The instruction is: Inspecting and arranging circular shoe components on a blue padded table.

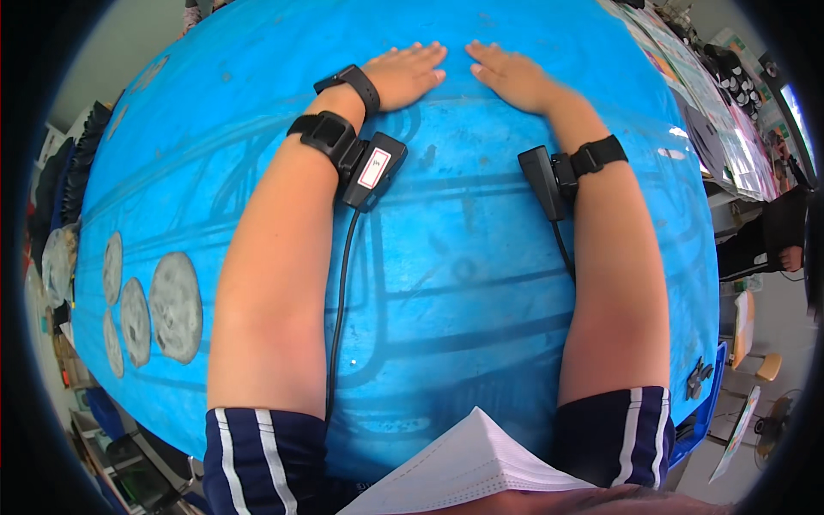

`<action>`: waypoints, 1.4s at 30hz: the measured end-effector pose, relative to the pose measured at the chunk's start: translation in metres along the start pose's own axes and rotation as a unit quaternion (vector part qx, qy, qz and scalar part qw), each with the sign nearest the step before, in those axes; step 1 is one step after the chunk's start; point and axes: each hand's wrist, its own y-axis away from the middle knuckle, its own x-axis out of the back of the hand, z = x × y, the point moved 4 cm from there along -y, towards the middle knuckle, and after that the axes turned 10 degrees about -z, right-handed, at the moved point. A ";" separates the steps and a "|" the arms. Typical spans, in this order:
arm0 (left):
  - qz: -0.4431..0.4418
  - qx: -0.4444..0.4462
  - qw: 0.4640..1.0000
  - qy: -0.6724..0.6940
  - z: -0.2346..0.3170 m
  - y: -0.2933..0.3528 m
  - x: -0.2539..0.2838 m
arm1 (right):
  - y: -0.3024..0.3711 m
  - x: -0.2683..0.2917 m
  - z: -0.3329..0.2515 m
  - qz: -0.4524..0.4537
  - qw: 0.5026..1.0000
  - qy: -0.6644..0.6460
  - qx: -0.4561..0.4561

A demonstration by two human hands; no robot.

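Both of my hands lie palm down on a large blue surface [463,232], at its far middle. My left hand [403,75] has its fingers stretched out and holds nothing. Across a small gap, my right hand [512,77] also rests flat with its fingers extended, and it too is without any object. A black wristband [356,88] circles my left wrist. Behind it, a strapped black box [376,172] with a cable sits on the forearm. On my right forearm is a similar black box [542,182].
Several pale grey round patches [176,307] mark the blue surface at left. Printed sheets [687,103] lie at the far right. A person in dark clothing [768,230] is at the right edge. A blue crate [705,412] and a wooden stool [768,367] stand at lower right.
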 end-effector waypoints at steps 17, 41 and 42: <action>0.028 0.219 0.975 0.006 -0.067 0.036 0.001 | 0.038 0.016 0.057 -0.012 0.983 0.047 -0.177; 0.043 0.304 0.952 -0.012 -0.080 0.042 -0.002 | 0.076 0.029 0.107 0.011 0.928 0.093 -0.361; 0.047 0.302 0.952 -0.011 -0.080 0.042 -0.001 | 0.076 0.029 0.106 0.011 0.927 0.093 -0.363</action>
